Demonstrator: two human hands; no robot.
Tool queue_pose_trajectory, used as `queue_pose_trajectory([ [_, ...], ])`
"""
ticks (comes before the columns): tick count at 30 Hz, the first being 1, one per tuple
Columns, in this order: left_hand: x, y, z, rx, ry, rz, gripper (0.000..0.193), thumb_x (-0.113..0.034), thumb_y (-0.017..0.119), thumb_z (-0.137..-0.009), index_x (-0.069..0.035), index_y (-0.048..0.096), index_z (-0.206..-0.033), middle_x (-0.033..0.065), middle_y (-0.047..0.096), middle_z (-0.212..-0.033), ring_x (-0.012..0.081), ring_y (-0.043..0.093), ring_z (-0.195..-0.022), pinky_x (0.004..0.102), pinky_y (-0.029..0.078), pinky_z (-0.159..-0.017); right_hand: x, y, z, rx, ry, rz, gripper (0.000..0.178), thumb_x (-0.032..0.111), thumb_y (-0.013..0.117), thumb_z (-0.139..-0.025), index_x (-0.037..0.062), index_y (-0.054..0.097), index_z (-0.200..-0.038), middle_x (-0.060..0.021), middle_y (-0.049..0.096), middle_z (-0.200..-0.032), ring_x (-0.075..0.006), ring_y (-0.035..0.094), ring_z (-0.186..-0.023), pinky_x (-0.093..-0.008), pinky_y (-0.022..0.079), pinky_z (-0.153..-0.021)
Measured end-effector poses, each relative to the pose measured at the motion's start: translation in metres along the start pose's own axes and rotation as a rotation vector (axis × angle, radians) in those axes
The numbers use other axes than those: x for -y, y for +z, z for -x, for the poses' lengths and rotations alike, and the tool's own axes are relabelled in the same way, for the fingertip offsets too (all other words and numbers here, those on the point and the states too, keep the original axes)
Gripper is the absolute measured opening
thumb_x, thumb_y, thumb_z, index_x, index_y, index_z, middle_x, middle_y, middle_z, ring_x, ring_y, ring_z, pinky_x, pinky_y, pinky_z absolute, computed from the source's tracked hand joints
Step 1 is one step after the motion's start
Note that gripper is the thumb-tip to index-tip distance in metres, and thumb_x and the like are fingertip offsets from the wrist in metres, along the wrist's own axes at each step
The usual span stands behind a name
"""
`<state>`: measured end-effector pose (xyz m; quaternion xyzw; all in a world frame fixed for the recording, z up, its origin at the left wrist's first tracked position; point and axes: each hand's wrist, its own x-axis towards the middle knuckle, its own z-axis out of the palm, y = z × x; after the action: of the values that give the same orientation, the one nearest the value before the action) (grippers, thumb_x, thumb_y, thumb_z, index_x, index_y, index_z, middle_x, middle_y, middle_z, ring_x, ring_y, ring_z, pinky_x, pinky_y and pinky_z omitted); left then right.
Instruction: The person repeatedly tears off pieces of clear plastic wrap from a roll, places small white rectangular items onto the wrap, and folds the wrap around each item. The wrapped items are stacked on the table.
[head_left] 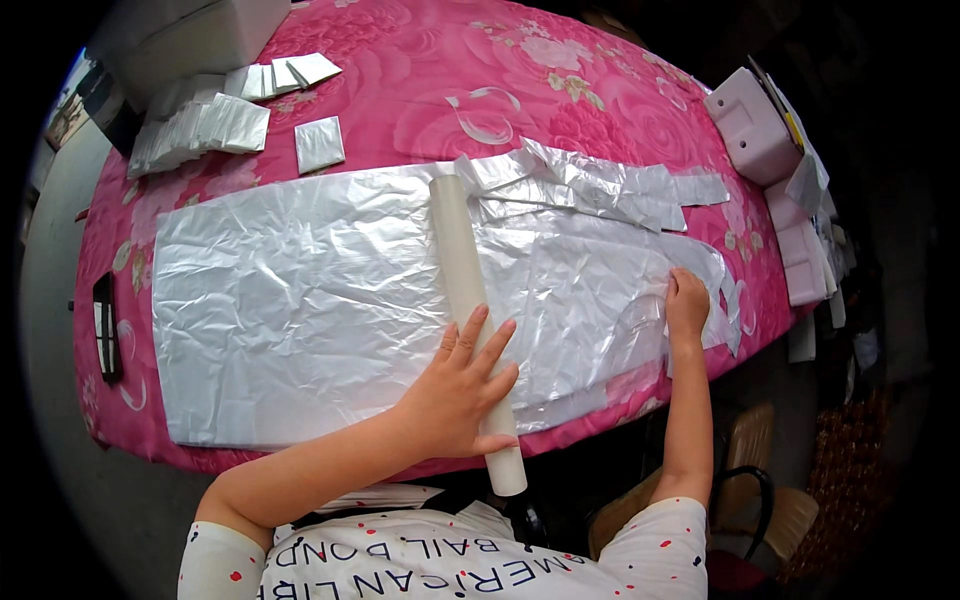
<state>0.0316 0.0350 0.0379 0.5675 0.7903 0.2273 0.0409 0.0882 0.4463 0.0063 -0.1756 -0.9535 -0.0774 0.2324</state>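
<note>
Wht tee (450,530), short slvs (222,562), sm. red & dk. spots (236,576), dk. lettering (400,552), bare hands (460,392)

A white cylindrical tube (457,240) crosses silvery rectangular plastic sheeting (300,310) on the pink cloth-covered surface (400,60), silvery square packets (240,122) behind-left.

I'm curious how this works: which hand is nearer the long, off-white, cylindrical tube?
Left. The left hand lies spread on the near half of the tube; the right hand is well right of it, at the crinkled silvery plastic sheeting.
</note>
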Motion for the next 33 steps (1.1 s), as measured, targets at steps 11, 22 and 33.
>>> queue_pose_trajectory([
  [11,0.003,0.001,0.002,-0.001,0.018,0.030,0.077,-0.065,0.055,-0.071,-0.004,0.052,-0.118,0.0244,0.024,-0.142,0.0519,0.010,-0.132,0.0636,0.023,-0.100,0.088,-0.081,-0.019,-0.077,0.127,-0.459,0.007,0.006,0.056,-0.070,0.0006,0.057,-0.074,-0.0108,0.061,-0.077,-0.0266,0.059,-0.075,-0.0341,0.046,-0.070],
  [22,0.022,-0.037,0.040,-0.064,-0.750,1.652,0.025,-0.013,0.060,-0.085,0.001,0.056,-0.106,0.0121,0.063,-0.098,0.0176,0.062,-0.085,0.0297,0.050,-0.078,0.262,-0.151,0.046,0.788,-0.480,-1.207,0.033,0.011,0.066,-0.078,0.0023,0.057,-0.108,-0.0112,0.061,-0.101,-0.0247,0.059,-0.083,-0.0320,0.048,-0.073],
  [33,0.146,-0.147,0.223,-0.052,-1.247,0.729,0.012,-0.001,0.056,-0.077,0.000,0.058,-0.089,0.0084,0.064,-0.079,0.0158,0.063,-0.073,0.0274,0.049,-0.066,0.230,-0.149,0.080,0.543,-0.191,-0.721,0.034,0.030,0.071,-0.074,0.0029,0.061,-0.093,-0.0107,0.062,-0.085,-0.0249,0.060,-0.078,-0.0332,0.048,-0.064],
])
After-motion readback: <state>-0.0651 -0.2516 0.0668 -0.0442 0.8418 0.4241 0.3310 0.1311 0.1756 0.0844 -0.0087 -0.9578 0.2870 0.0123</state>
